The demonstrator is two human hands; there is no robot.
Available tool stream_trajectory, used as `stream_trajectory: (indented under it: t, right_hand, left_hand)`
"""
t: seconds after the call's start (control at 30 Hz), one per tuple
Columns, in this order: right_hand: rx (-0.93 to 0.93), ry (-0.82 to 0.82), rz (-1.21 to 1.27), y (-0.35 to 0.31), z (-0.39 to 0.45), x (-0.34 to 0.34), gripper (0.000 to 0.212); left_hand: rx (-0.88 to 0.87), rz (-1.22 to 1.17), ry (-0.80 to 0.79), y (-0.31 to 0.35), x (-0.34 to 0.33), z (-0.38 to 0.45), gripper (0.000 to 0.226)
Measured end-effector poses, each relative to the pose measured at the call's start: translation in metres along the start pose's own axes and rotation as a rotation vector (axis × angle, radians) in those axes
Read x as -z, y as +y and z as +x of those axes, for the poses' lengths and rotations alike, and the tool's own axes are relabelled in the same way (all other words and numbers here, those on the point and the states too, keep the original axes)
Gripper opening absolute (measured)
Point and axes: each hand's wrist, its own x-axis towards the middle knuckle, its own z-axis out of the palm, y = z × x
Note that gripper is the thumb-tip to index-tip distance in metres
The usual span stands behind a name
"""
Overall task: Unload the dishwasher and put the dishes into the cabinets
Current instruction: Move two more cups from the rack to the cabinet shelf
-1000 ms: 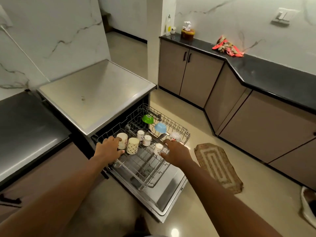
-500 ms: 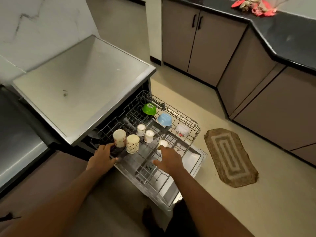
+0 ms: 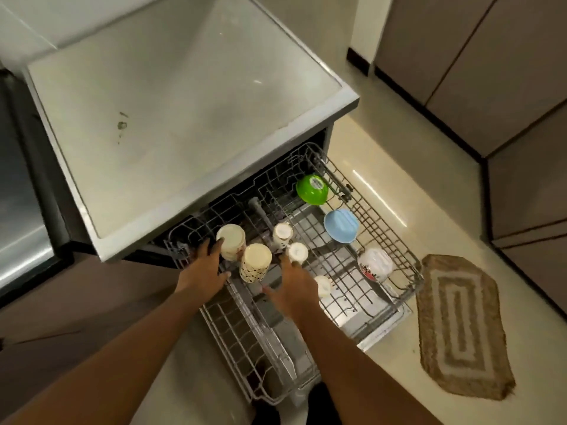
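The dishwasher's wire rack [image 3: 395,240] is pulled out over the open door. Upside-down cups stand in it: a cream mug [image 3: 232,240], a dotted cup [image 3: 256,260] and two small white cups [image 3: 283,233] [image 3: 298,252]. A green bowl [image 3: 312,189], a blue bowl [image 3: 340,225] and a white patterned bowl [image 3: 375,265] lie further right. My left hand [image 3: 204,268] reaches to the cream mug, fingertips touching its side. My right hand [image 3: 290,289] hovers with spread fingers just below the nearer small white cup, partly covering another cup [image 3: 324,286].
The dishwasher's steel top [image 3: 171,102] overhangs the rack at the back. A woven mat [image 3: 460,326] lies on the floor to the right. Brown cabinet doors [image 3: 491,72] line the right wall. A dark counter [image 3: 18,210] is at the left.
The camera has tilted down and moved closer. Both hands have moved forward into the rack; the left hand now touches the cream mug and the right has reached the small white cups.
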Motion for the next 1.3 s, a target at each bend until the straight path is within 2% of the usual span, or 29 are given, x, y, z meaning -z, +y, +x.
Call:
stream_trajectory:
  t: [0.17, 0.3, 0.43, 0.5, 0.63, 0.77, 0.93, 1.03, 1.3]
  right_hand:
    - [0.036, -0.077, -0.048, -0.008, 0.069, -0.027, 0.084]
    - [0.101, -0.138, -0.013, -0.009, 0.087, -0.052, 0.096]
    - [0.087, -0.097, 0.165, -0.005, 0.094, -0.069, 0.088]
    - [0.097, -0.089, 0.222, -0.003, 0.092, -0.071, 0.085]
    - [0.094, -0.101, 0.297, 0.002, 0.085, -0.069, 0.086]
    - [0.189, -0.087, 0.190, 0.005, 0.076, -0.053, 0.092]
    - [0.298, 0.098, 0.249, 0.003, 0.048, -0.029, 0.090]
    - [0.335, 0.117, 0.304, 0.009, 0.026, -0.012, 0.083]
    - [0.231, 0.062, 0.334, 0.037, -0.036, 0.023, 0.084]
  left_hand:
    - [0.012, 0.159, -0.015, 0.006, -0.004, 0.065, 0.097]
    - [-0.125, 0.270, 0.027, -0.001, -0.019, 0.095, 0.113]
    - [-0.221, 0.284, 0.083, -0.011, -0.040, 0.108, 0.097]
    - [-0.231, 0.206, 0.125, -0.013, -0.043, 0.112, 0.091]
    - [-0.217, 0.024, 0.106, -0.020, -0.042, 0.109, 0.081]
    - [-0.214, 0.047, 0.221, -0.020, -0.029, 0.083, 0.081]
    - [-0.210, -0.030, 0.322, -0.017, -0.026, 0.030, 0.075]
    - [-0.157, -0.088, 0.372, -0.011, -0.028, -0.011, 0.078]
    - [-0.011, -0.280, 0.387, -0.002, -0.032, -0.123, 0.080]
